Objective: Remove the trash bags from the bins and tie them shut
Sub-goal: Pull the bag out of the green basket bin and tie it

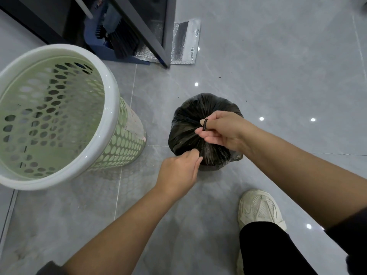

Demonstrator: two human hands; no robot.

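A full black trash bag (190, 120) stands on the grey tiled floor in the middle of the view, its top gathered tight. My right hand (224, 132) pinches a twisted strand of the bag's neck, looped over the index finger. My left hand (178, 171) is closed on the other strand at the bag's near side. To the left stands a pale green perforated bin (111, 108) with a white rim, with no bag in it.
A dark cabinet frame (168, 32) stands at the back, with a blue dustpan and a black brush (123, 42) beside it and a silver foil pouch (186, 42) on the floor. My white shoe (260, 209) rests at the lower right.
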